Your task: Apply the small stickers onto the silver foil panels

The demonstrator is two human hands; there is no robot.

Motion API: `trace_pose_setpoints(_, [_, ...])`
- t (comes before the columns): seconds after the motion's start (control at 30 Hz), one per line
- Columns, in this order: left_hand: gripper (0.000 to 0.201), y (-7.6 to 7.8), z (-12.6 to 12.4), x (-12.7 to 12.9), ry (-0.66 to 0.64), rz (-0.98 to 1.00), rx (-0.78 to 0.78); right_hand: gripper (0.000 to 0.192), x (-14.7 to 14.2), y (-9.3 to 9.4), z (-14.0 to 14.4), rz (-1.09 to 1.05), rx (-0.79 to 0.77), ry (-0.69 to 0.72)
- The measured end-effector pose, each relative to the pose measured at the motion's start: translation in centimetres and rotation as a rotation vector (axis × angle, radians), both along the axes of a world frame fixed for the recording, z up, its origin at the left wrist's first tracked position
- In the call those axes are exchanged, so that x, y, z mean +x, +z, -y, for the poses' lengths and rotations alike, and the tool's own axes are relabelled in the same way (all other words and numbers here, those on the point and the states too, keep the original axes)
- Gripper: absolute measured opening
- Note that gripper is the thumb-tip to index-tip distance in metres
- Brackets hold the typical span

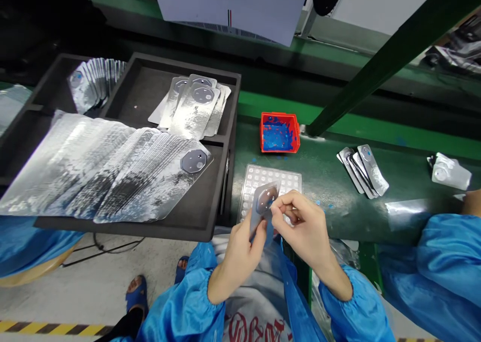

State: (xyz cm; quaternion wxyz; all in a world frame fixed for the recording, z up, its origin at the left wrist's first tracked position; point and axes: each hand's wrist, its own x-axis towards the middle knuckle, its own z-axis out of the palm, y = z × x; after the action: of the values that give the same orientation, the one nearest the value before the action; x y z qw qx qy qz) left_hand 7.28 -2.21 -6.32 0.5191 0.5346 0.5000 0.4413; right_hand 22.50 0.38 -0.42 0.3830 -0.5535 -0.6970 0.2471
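Note:
My left hand [240, 249] grips a silvery panel [264, 201] with a round grey camera patch, held upright over the bench's near edge. My right hand [304, 226] pinches at the panel's upper right edge with thumb and forefinger. Just behind the hands lies a grey tray [259, 174] of small round pieces. To the left, a black compartment tray [225, 146] holds a long fanned row of the same silver panels [112, 171], a smaller stack [195, 104] at the back, and another bundle [93, 81] at the far left.
A small red bin [280, 131] with blue bits stands on the green bench [330, 181]. Several panels [363, 171] lie to the right, and another piece [449, 171] farther right. A co-worker's blue sleeve [443, 262] reaches in at right. A green bar [379, 56] slants overhead.

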Motion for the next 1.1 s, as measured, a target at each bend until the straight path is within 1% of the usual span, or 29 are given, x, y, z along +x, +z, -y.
trace_pose_setpoints(0.03, [0.030,-0.2,-0.1,0.0,0.014,-0.014,0.013,0.014,-0.2,0.3,-0.1,-0.068,-0.089,0.006])
trace_pose_setpoints(0.07, [0.031,-0.3,-0.1,0.0,0.022,-0.011,0.009,0.013,-0.3,0.5,-0.4,-0.130,-0.144,0.016])
trace_pose_setpoints(0.1, [0.032,-0.3,-0.1,0.0,0.024,0.006,-0.010,0.012,-0.4,0.7,-1.0,-0.184,-0.161,0.019])
trace_pose_setpoints(0.17, [0.039,-0.3,-0.1,-0.2,0.016,0.079,-0.089,0.010,0.0,0.6,-3.6,-0.246,-0.092,-0.013])
trace_pose_setpoints(0.23, [0.051,-0.3,0.0,-0.4,0.001,0.169,-0.181,0.007,0.8,-0.1,-7.7,-0.219,0.059,-0.097])
trace_pose_setpoints(0.3, [0.063,-0.7,0.2,-0.7,-0.002,0.229,-0.251,0.005,1.9,-1.5,-12.5,-0.064,0.203,-0.186])
trace_pose_setpoints(0.33, [0.067,-0.9,0.3,-0.8,0.010,0.246,-0.273,0.014,2.6,-2.2,-14.8,0.046,0.225,-0.175])
trace_pose_setpoints(0.37, [0.070,-1.2,0.4,-0.9,0.026,0.259,-0.288,0.020,3.4,-2.9,-16.8,0.165,0.221,-0.129])
trace_pose_setpoints(0.4, [0.071,-1.5,0.5,-0.9,0.042,0.273,-0.302,0.022,4.1,-3.6,-18.2,0.284,0.208,-0.065])
trace_pose_setpoints(0.43, [0.072,-1.8,0.6,-1.0,0.060,0.287,-0.314,0.021,4.7,-4.1,-19.1,0.384,0.198,-0.006])
trace_pose_setpoints(0.47, [0.072,-2.0,0.6,-1.0,0.071,0.297,-0.326,0.020,5.3,-4.6,-19.2,0.461,0.201,0.039])
trace_pose_setpoints(0.53, [0.073,-2.1,0.5,-1.1,0.063,0.304,-0.344,0.020,6.3,-5.1,-17.7,0.531,0.249,0.071])
trace_pose_setpoints(0.6, [0.075,-2.0,0.3,-1.2,0.041,0.304,-0.354,0.021,7.0,-5.4,-14.7,0.520,0.290,0.078])
trace_pose_setpoints(0.63, [0.075,-1.8,0.1,-1.2,0.033,0.305,-0.355,0.020,7.2,-5.5,-13.0,0.508,0.286,0.092])
trace_pose_setpoints(0.7, [0.075,-1.6,-0.2,-1.2,0.035,0.312,-0.359,0.015,7.6,-6.0,-10.0,0.513,0.238,0.134])
trace_pose_setpoints(0.77, [0.075,-1.6,-0.4,-1.1,0.042,0.318,-0.374,0.013,7.8,-6.7,-8.1,0.561,0.190,0.157])
trace_pose_setpoints(0.83, [0.077,-1.6,-0.6,-1.1,0.036,0.313,-0.394,0.014,7.7,-7.5,-7.4,0.616,0.177,0.149])
trace_pose_setpoints(0.97, [0.082,-1.7,-0.7,-1.1,0.027,0.302,-0.416,0.017,7.3,-8.7,-7.8,0.626,0.173,0.106])
trace_pose_setpoints(1.03, [0.082,-1.7,-0.8,-1.1,0.028,0.294,-0.414,0.017,7.1,-8.8,-8.1,0.602,0.148,0.098])
trace_pose_setpoints(1.1, [0.081,-1.7,-0.9,-1.0,0.025,0.294,-0.404,0.018,6.8,-8.5,-8.1,0.576,0.118,0.106])
